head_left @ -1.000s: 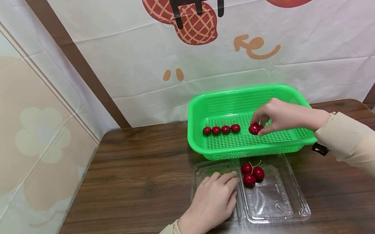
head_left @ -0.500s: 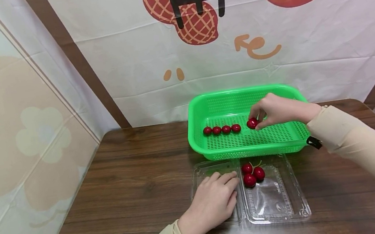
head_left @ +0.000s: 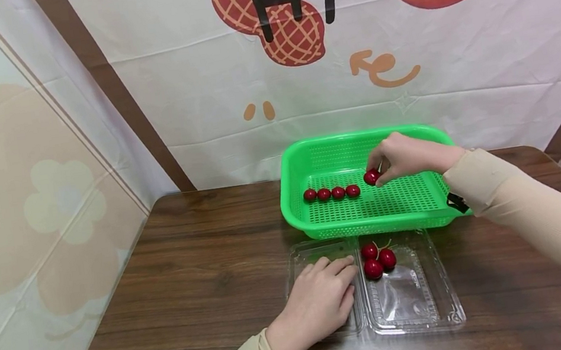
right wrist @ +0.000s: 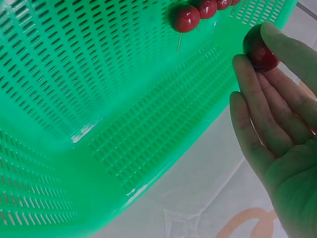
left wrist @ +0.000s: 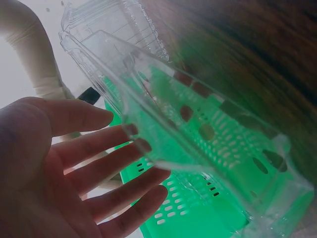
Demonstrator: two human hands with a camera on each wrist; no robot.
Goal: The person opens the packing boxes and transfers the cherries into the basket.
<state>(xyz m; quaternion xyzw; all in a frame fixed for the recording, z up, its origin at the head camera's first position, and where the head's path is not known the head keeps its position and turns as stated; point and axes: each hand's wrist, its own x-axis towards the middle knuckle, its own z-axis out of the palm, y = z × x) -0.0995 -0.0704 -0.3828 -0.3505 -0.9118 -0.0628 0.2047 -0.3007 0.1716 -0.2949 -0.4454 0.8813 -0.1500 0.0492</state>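
Observation:
Over the green basket (head_left: 297, 220), my right hand (head_left: 400, 156) pinches a red cherry (head_left: 372, 177) between thumb and fingertips; the right wrist view shows the same cherry (right wrist: 260, 48) up close. Several more cherries (head_left: 338, 193) sit in a row on the basket floor, just left of that hand. My left hand (head_left: 315, 298) rests on the left half of an open clear plastic clamshell box (head_left: 441, 308). Its fingers (left wrist: 121, 161) are fairly straight and spread at the box's edge in the left wrist view. Three cherries (head_left: 373, 269), with thin stems showing, lie in the box's right half.
The basket stands at the back of the brown wooden table (head_left: 193, 283), near a printed cloth backdrop (head_left: 193, 91). The clamshell box lies directly in front of the basket. Another printed panel (head_left: 21, 205) rises along the table's left side.
My right hand has moved a little left and toward the back of the basket, carrying the pinched cherry. The left hand, the row and the box have stayed put.

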